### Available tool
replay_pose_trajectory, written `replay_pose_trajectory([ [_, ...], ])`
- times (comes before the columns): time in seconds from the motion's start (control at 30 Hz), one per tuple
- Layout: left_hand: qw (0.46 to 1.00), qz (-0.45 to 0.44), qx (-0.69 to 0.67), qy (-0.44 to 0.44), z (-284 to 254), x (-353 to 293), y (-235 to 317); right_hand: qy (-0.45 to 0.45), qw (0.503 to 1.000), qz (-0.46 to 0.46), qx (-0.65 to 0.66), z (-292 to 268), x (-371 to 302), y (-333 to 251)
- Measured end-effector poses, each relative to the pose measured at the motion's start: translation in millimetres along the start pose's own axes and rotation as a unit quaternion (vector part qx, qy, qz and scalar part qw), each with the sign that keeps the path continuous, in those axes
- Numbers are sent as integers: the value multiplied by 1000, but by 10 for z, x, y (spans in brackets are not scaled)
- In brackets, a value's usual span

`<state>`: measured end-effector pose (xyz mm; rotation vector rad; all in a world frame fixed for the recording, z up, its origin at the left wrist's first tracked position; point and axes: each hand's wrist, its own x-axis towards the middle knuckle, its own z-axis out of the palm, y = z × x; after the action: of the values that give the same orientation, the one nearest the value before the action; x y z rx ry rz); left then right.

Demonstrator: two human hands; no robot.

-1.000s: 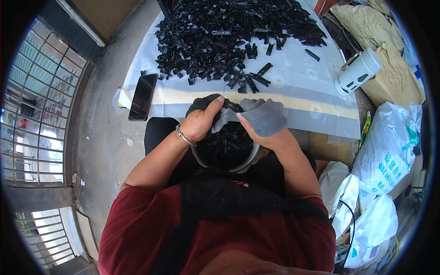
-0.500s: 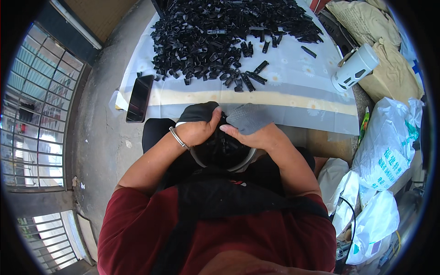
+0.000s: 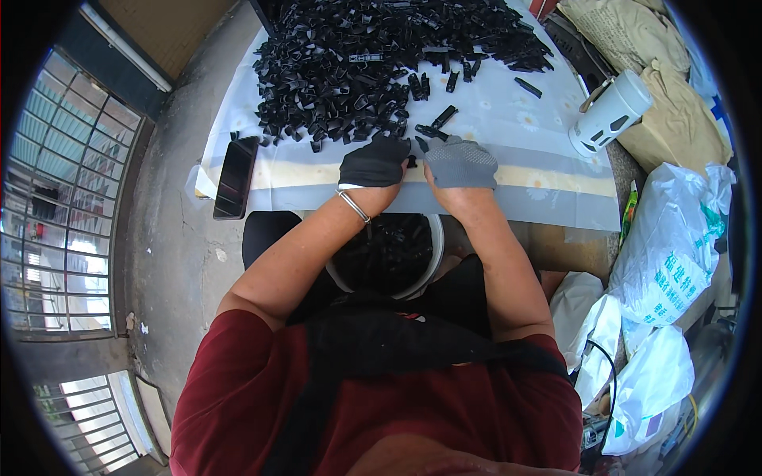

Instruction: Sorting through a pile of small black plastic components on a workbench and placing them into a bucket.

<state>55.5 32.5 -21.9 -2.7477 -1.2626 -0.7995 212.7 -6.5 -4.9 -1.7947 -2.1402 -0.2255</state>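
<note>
My left hand (image 3: 373,168), in a black fingerless-looking glove, rests at the near side of the table with its fingers curled. What those fingers hold, if anything, is hidden. Beside its thumb side lies a small black plastic piece (image 3: 411,161). My right hand (image 3: 462,168), in a grey dotted glove, is closed just to the right, over a narrow black plastic part (image 3: 421,144) whose end shows at its fingers. Below my wrists, between my legs, stands a pale round bucket (image 3: 437,252) with many black plastic parts (image 3: 385,254) inside.
A large heap of black plastic parts (image 3: 333,75) covers the far table (image 3: 548,186). A dark phone (image 3: 236,178) lies at the left edge, a white tumbler (image 3: 611,115) stands at the right. Plastic bags (image 3: 667,246) and brown sacks (image 3: 675,119) crowd the right side.
Both hands have moved forward from over the bucket to the table's near side, and they are farther apart. The bucket's contents are now in view.
</note>
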Motion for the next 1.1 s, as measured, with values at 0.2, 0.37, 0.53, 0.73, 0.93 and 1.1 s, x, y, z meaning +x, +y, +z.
replay_pose_trajectory([
  [0.2,999,-16,-4,36,-162,-141,-76,30,999,6,20,6,-28,116],
  [0.37,983,-115,-142,-22,-459,-217,-32,-19,853,88,514,-102,-120,19],
  [0.53,981,-85,-152,-81,-650,-274,-18,43,896,-88,433,-55,-226,-227],
  [0.73,972,-80,-200,-91,-675,-339,-71,79,926,-148,339,-96,-242,-339],
  [0.93,802,-427,-361,-210,-612,-430,71,109,935,-111,319,-82,-246,-464],
  [1.1,727,-436,-511,-142,-654,-392,99,88,947,-68,301,-224,-261,-392],
])
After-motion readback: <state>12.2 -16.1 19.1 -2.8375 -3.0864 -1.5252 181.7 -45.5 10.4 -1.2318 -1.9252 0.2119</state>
